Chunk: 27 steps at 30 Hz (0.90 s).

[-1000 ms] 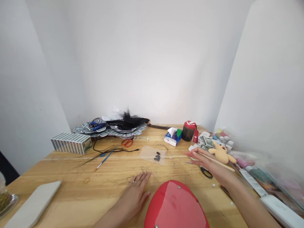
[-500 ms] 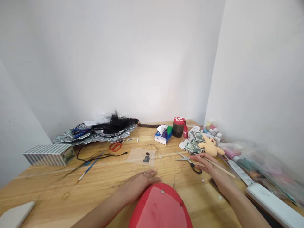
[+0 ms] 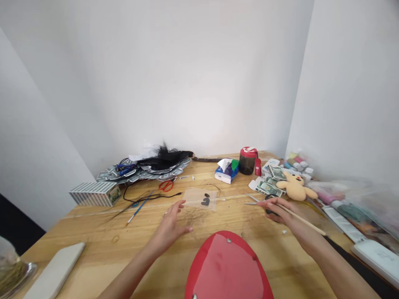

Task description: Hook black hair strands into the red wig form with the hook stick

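My left hand (image 3: pixel 171 222) is open above the wooden table, thumb spread, with a ring on one finger. It is just left of a clear plastic sheet (image 3: pixel 190 196), on which small dark pieces (image 3: pixel 205 201) lie. A thin pale wooden stick (image 3: pixel 307 221) is held in my right hand (image 3: pixel 282 211). That hand is over the scissors (image 3: pixel 253 199), partly hiding their black handles; whether it touches them I cannot tell. Closest to me, between my forearms, is a rounded red object (image 3: pixel 229 265) with a pinkish panel and small metal studs.
Red-handled scissors (image 3: pixel 166 185), a black cable (image 3: pixel 156 196) and a blue paintbrush (image 3: pixel 139 208) lie left of centre. Behind are black hair (image 3: pixel 165 160), a tissue pack (image 3: pixel 226 172) and a red-lidded jar (image 3: pixel 248 162). A plush toy (image 3: pixel 296 187) and a white power strip (image 3: pixel 375 257) are at right.
My left hand has lifted away from beside the red object and moved left, its fingers spreading. My right hand still has the stick by the scissors. The view has turned left.
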Tool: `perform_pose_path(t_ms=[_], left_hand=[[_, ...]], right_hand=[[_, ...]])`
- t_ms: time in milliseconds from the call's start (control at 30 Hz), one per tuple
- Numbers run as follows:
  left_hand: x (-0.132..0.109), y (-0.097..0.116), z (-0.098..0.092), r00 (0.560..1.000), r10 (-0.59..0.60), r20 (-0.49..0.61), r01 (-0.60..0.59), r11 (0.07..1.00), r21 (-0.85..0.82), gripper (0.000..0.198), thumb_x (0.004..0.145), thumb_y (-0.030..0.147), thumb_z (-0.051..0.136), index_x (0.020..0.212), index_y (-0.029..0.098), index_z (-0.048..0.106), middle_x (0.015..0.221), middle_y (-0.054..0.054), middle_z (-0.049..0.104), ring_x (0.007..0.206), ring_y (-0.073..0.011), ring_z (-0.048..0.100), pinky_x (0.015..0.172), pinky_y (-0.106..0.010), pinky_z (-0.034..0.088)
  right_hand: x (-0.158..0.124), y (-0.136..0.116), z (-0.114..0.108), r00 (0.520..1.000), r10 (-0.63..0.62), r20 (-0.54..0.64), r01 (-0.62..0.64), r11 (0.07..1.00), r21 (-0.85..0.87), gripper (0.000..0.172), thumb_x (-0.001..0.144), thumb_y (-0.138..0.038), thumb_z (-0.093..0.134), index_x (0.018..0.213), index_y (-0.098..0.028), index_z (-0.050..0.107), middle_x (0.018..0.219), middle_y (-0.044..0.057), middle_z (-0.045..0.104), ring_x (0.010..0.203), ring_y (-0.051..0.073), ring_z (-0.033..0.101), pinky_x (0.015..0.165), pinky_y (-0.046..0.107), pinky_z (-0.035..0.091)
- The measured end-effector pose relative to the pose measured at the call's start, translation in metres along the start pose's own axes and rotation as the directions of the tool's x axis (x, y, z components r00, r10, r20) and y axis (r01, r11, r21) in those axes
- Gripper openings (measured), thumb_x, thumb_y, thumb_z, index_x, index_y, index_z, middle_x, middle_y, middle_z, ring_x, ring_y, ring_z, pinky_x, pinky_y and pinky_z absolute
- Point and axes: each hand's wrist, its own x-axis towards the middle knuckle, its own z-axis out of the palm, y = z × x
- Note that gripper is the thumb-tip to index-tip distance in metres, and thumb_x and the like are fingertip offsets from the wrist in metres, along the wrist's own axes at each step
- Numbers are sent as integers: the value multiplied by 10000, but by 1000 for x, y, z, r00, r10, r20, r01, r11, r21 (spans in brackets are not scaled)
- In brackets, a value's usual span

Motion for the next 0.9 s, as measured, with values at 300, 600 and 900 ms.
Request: perform_pose_path(t_ms=[300,600,900], left_hand=[[5,27,20,993,-75,96,69,996,63,270,953,308,629,1183,166,626,1253,-95,621,1115,-266,614,950,-499,507],[25,41,-8,995,-1,97,40,917,-396,211,966,321,614,1068,138,647,1021,-54,683,886,-198,677,797,-395,571],[14,47,-27,995,67,72,-8,781,-624,277,878,429,592,775,184,517,664,33,566,548,-114,507,519,-234,383]], right_hand=[[-11,-7,16,992,-69,106,86,983,-161,288,824,-535,595,763,-256,633,1099,113,765,1176,344,642,885,455,576],[-16,-72,85,843,-207,497,363,900,-242,471,859,-489,608,1260,-244,631,1112,85,702,986,286,658,877,417,513],[-7,-77,144,639,-155,754,424,888,-177,139,838,-296,682,945,-226,736,777,-4,672,702,194,579,667,286,428]])
